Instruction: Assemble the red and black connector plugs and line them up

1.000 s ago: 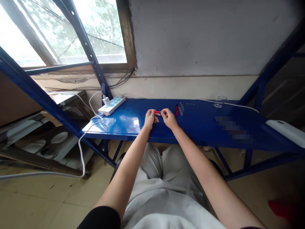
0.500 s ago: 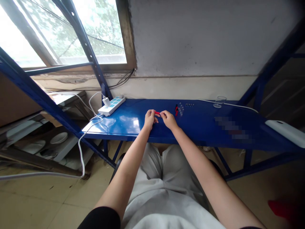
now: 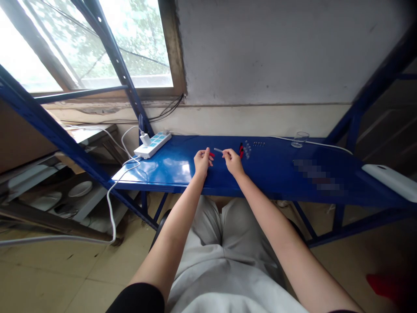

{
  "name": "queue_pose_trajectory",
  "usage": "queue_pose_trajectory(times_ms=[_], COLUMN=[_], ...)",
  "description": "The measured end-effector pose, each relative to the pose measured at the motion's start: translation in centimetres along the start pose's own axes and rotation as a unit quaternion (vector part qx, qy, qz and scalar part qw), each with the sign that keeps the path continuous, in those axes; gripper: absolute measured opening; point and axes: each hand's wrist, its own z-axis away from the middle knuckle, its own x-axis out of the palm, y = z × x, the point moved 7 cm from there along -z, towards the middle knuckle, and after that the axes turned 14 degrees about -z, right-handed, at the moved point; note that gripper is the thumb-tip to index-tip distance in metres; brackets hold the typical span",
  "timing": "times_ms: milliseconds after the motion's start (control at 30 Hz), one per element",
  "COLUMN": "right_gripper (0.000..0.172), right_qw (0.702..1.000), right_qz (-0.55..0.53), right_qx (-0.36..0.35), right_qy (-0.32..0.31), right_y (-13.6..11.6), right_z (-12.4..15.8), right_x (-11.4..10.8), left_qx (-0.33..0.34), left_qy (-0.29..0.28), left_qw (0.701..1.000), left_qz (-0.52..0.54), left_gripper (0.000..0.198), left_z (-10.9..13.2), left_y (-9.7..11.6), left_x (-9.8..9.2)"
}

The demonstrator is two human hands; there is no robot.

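Observation:
My left hand (image 3: 202,163) is closed on a small red piece (image 3: 212,154), whose end sticks out past the fingertips. Most of that piece is hidden by the fingers. My right hand (image 3: 232,161) pinches a thin clear tube (image 3: 218,150) that points left toward the red piece, with a small gap between the two. Just beyond my right hand lie several red and black pieces (image 3: 241,150) and, beside them, several clear pieces (image 3: 247,149). A row of tiny metallic parts (image 3: 259,144) lies farther right on the blue table (image 3: 270,174).
A white power strip (image 3: 153,144) with a plugged-in charger sits at the table's left end, its cord hanging down. A clear cup (image 3: 300,139) stands at the back right, near a white cable. At the right edge is a white device (image 3: 389,180). Blue posts rise at both sides.
My hands have moved slightly apart. The red piece that spanned both hands now shows only at my left hand, and a clear tube is exposed in my right fingers.

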Motion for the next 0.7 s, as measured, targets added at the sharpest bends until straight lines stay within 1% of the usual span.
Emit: queue_pose_trajectory(times_ms=[100, 167, 333, 500, 567, 700], right_gripper=[0.036, 0.035, 0.033, 0.030, 0.029, 0.029], right_qw=[1.000, 0.999, 0.997, 0.995, 0.995, 0.994], right_qz=[-0.010, -0.011, -0.004, 0.014, 0.016, 0.021], right_qx=[-0.008, -0.013, -0.032, -0.065, -0.060, -0.028], right_qy=[-0.013, -0.031, -0.071, -0.077, -0.083, -0.100], right_y=[0.1, 0.3, 0.0, -0.5, -0.4, 0.4], right_z=[0.0, 0.0, 0.2, 0.3, 0.3, 0.4], right_x=[0.3, 0.7, 1.5, 1.6, 1.7, 1.9], left_qx=[0.007, 0.010, 0.006, 0.006, 0.008, 0.015], left_qy=[-0.079, -0.097, -0.094, -0.094, -0.090, -0.086], left_qw=[0.997, 0.995, 0.996, 0.996, 0.996, 0.996], left_qz=[-0.006, -0.003, 0.008, 0.008, 0.005, -0.011], left_gripper=[0.038, 0.038, 0.039, 0.037, 0.037, 0.039], left_z=[0.2, 0.2, 0.1, 0.0, 0.0, 0.1], left_y=[0.0, -0.1, -0.2, -0.4, -0.5, -0.4], left_x=[1.3, 1.6, 1.6, 1.5, 1.5, 1.5])
